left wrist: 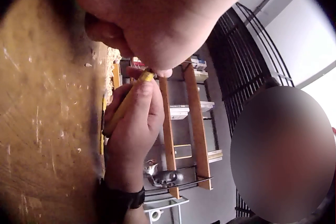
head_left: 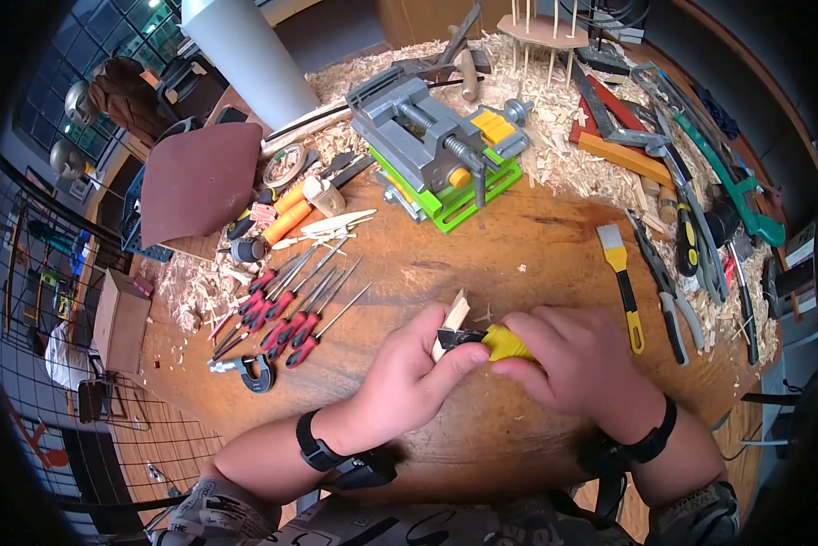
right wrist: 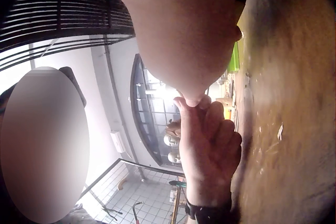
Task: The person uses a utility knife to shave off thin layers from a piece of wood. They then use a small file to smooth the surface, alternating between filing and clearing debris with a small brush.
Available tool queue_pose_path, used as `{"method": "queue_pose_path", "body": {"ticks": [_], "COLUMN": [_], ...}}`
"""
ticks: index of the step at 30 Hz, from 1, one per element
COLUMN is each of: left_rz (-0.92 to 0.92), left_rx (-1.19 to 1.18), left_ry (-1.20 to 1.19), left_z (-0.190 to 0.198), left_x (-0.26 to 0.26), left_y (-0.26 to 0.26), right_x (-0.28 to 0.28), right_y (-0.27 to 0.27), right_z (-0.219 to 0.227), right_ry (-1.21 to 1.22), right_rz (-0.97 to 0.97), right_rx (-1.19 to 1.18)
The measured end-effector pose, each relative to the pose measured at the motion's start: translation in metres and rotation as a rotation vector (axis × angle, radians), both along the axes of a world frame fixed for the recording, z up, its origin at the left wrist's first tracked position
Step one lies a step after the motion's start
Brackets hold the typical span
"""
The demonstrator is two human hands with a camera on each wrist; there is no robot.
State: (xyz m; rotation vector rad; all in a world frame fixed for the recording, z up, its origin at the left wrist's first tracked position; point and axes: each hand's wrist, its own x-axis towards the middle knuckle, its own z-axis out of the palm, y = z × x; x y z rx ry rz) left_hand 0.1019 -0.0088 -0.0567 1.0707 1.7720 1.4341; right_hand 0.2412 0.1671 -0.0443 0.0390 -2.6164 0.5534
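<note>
In the head view my left hand (head_left: pixel 395 378) grips a small pale piece of wood (head_left: pixel 458 309) whose pointed end sticks up past the fingers. My right hand (head_left: pixel 577 357) is wrapped round the yellow handle of a utility knife (head_left: pixel 507 343). Its black front end lies across the wood, with the left thumb right at it; the blade's edge is hidden. Both hands meet low over the front middle of the bench. The yellow handle (left wrist: pixel 126 106) also shows within the right hand (left wrist: pixel 137 129) in the left wrist view.
A grey vise (head_left: pixel 418 127) on a green base stands at the back of the wooden bench (head_left: pixel 445 246). Red-handled carving tools (head_left: pixel 286 314) and a micrometer (head_left: pixel 256 373) lie left. A yellow-handled scraper (head_left: pixel 622 282) and pliers (head_left: pixel 668 300) lie right. Wood shavings (head_left: pixel 555 118) heap behind.
</note>
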Motion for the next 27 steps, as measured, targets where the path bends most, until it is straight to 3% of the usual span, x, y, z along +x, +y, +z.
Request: {"method": "queue_pose_path", "body": {"ticks": [8,12,18,20,25,27], "left_rz": [-0.03,-0.052,-0.11,-0.289,-0.331,-0.184], "left_rx": [0.053,0.035,0.055,-0.098,0.137,0.12], "left_ry": [-0.334,-0.294,-0.438,-0.558,-0.725,-0.804], "left_z": [-0.006,-0.004,0.009,0.0,0.008,0.011], "left_x": [-0.001,-0.007,-0.011,-0.018,-0.012,-0.008], "left_y": [0.005,0.003,0.006,-0.007,-0.004,0.002], "right_x": [0.0,0.0,-0.001,0.0,0.007,0.006], "right_y": [-0.006,-0.009,-0.005,0.011,0.02,0.015], "right_z": [0.003,0.005,0.005,0.004,0.014,0.001], "right_ry": [0.035,0.015,0.032,0.004,0.064,0.15], "right_rz": [-0.083,-0.095,-0.175,-0.423,-0.394,-0.162], "right_rx": [0.026,0.019,-0.003,-0.134,-0.248,-0.136]}}
